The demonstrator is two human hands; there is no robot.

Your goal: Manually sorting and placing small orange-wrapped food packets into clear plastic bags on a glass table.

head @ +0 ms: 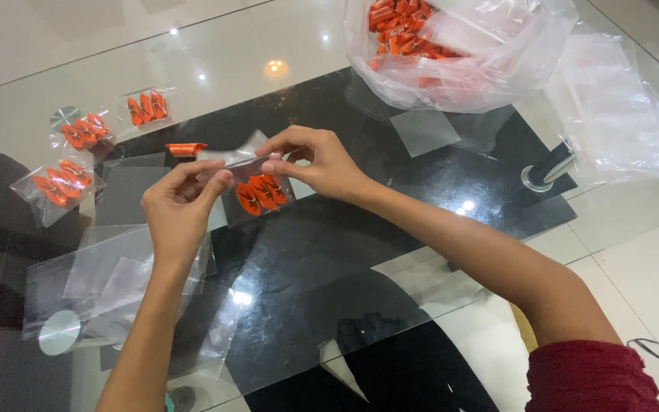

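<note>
We can't count the orange sweets in the big plastic bag; its top is cut off by the frame edge. Beside that bag, the stack of clear pouches blurs, no. unclear.

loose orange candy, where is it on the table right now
In the head view the loose orange candy lies on the glass table left of centre, just above the left hand, right of the filled packets.
</note>
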